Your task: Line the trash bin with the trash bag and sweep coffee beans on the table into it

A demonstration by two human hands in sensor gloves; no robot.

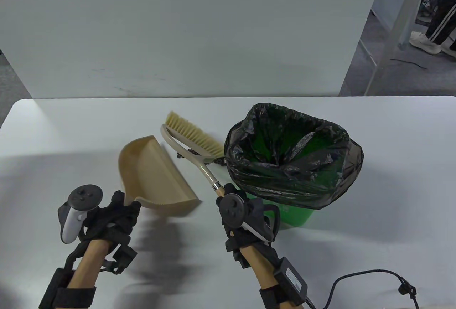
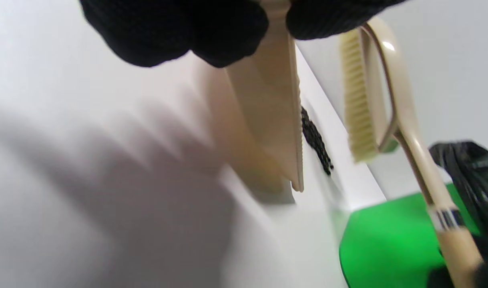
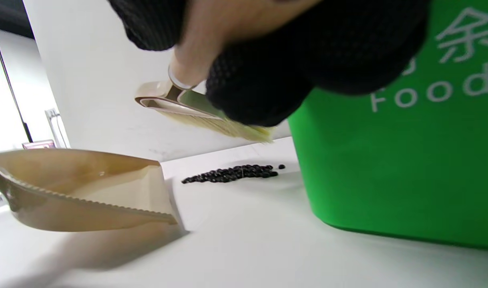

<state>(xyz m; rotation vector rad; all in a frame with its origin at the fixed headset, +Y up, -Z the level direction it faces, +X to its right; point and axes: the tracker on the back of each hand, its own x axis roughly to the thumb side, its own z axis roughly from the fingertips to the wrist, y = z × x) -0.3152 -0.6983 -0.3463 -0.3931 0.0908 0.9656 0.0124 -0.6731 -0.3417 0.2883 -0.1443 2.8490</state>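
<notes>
- Left grip [image 1: 119, 209] curled tight round the dustpan's handle, tracker riding on the back of the hand, forearm coming in from the near edge.
- Right grip [image 1: 233, 211] clamped on the wooden end of the brush handle, just beside the bin's near wall.
- Dustpan [image 1: 156, 177] held low over the white counter [image 1: 71, 138], open mouth turned toward the right, toothed lip showing plainly in the right wrist view; whether its edge touches the surface, cannot tell.
- Brush [image 1: 194, 141] angled away from the right grip toward the far left, pale bristles pointing right, lifted clear of the counter in the right wrist view.
- Coffee beans [image 3: 231, 173] lying in a small dark heap on the counter under the brush head, between dustpan and bin, close to the bin's foot.
- Trash bin [image 1: 295, 212], green with white lettering on its side, standing upright at the right of the counter.
- Trash bag [image 1: 295, 152], black and crinkled, already lining the bin, folded out over the rim and sagging down the sides, green glowing through the inside.
- Black cable [image 1: 359, 277] trailing across the near right of the counter.
- White panel [image 1: 192, 31] standing behind the counter's far edge.
</notes>
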